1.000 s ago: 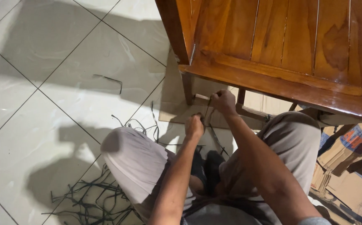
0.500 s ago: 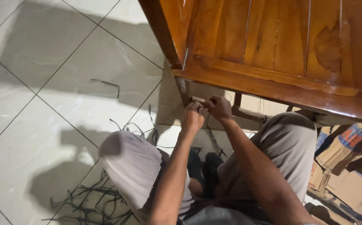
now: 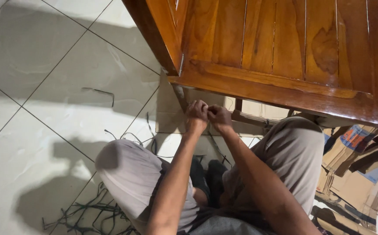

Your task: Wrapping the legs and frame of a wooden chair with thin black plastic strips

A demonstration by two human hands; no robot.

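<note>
**Both hands closed together at the leg of a wooden chair**

Down on the tiled floor (image 3: 45,69), a person sits with knees spread in grey trousers and reaches both arms forward under a varnished wooden chair (image 3: 285,48). The left hand (image 3: 197,112) and the right hand (image 3: 218,116) meet just beside the chair leg (image 3: 180,96), touching each other, knuckles up. The fingers of both hands are curled in tight, clenched on something small between them; what it is cannot be told, since the hands cover it. A thin dark strand (image 3: 218,150) runs down from below the hands toward the floor between the knees.

Dark cut strips (image 3: 84,215) lie in a loose tangle on the tiles by the left knee, and one bent strip (image 3: 99,92) lies well apart, farther out on the floor. Flattened cardboard (image 3: 354,174) lies beyond the right knee, under the chair's front rail.
</note>
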